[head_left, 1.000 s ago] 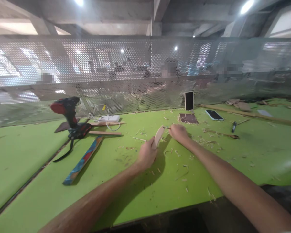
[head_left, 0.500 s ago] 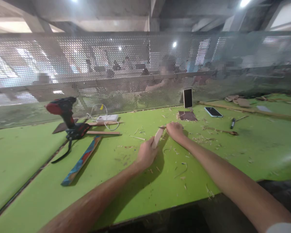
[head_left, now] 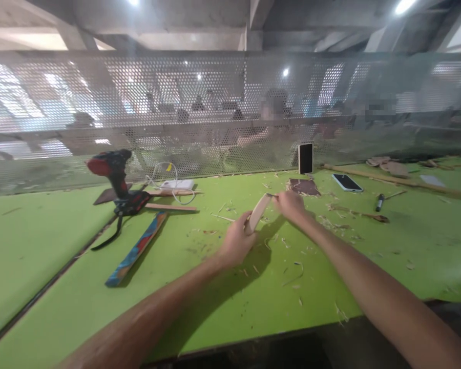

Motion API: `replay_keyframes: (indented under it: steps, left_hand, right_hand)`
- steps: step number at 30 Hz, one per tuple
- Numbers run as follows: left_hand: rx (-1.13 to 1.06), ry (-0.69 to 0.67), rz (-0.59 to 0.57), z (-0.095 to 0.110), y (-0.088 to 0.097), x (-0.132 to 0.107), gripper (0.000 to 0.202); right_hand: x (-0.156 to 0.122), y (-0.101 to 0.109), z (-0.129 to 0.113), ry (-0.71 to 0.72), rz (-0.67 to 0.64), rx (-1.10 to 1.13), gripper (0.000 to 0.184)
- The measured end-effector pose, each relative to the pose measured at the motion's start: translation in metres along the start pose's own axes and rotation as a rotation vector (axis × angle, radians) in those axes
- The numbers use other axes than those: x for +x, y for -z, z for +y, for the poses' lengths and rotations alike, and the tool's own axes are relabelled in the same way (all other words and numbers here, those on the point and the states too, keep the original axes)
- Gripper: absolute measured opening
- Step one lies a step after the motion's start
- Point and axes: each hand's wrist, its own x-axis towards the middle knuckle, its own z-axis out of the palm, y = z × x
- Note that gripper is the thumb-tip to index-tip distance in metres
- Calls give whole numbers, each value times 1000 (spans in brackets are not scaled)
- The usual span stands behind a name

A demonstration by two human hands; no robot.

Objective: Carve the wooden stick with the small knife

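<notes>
Head view looks down on a green counter (head_left: 215, 307) strewn with pale wood shavings (head_left: 332, 221). The left hand (head_left: 236, 241) has its fingers clamped round the lower end of a flat, light wooden piece (head_left: 258, 212), which it holds tilted up off the counter near the middle, its upper end leaning to the right. The right hand (head_left: 292, 205) meets that upper end, fingers curled tight on a thin dark tool (head_left: 272, 195), of which only the short tip shows, touching the top of the wood. To the left, well apart from the hands, a red and black drill (head_left: 115, 179) stands beside a multicoloured painted stick (head_left: 136, 248) and a white power bank (head_left: 176, 184) with a looped cable. Behind the right hand lies a brown sheet (head_left: 302, 186); a phone (head_left: 305, 158) stands upright against the perforated screen (head_left: 215, 102), and another phone (head_left: 347, 182) lies flat near a black marker (head_left: 379, 202).
</notes>
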Motion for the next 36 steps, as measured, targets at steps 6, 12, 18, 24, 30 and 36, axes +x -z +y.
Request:
replay_keyframes:
  steps: [6,12,18,24,30,36]
  left_hand:
    - [-260,-38,-100,-6,11,9,52]
    - [-585,21,-277,-4,17,7,42]
    - [-522,40,-161,1,9,4,37]
    - [-442,-24,-137,1,-2,3,18]
    - [-339,-40,-102,1,-4,2,12]
    - [-294,-3,-63,5,-3,-1,13]
  right_hand:
    - [-15,0,-20,103,-14,39,36]
    - [-31,10,-40,204,15,35,35]
    - [-44,14,-55,279,56,6,32]
    - [-51,23,-60,217,132,-57,30]
    - [-55,24,-68,190,92,-97,34]
    - [-50,18,-64,185,33,-90,36]
